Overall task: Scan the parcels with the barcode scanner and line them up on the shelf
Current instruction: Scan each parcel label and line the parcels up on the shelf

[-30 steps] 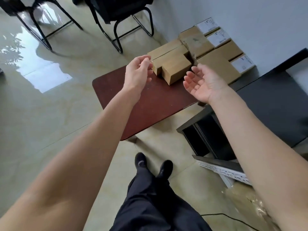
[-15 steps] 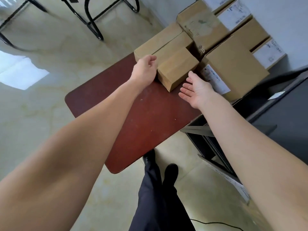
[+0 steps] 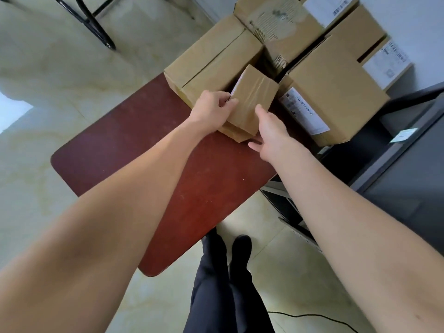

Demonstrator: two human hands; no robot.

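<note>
A small taped cardboard parcel (image 3: 252, 97) is tipped up at the far end of the dark red table (image 3: 149, 169), a white label showing on its left face. My left hand (image 3: 211, 109) grips its left side, fingers curled at the label edge. My right hand (image 3: 271, 131) holds its right near corner, with the fingers hidden under and behind the box. Behind it lie a long flat parcel (image 3: 211, 56) and bigger parcels (image 3: 336, 92) with barcode labels. No scanner is visible.
A dark grey shelf unit (image 3: 408, 164) stands at the right, with a white slip on it. Black chair legs (image 3: 96, 27) stand on the glossy tiled floor at the top left. My legs and black shoes (image 3: 230, 251) are below the table edge. A black cable (image 3: 312, 317) lies on the floor.
Both hands went from hovering open over the table to closing on the small parcel, which has tipped up off the table. The view has moved closer to the boxes.
</note>
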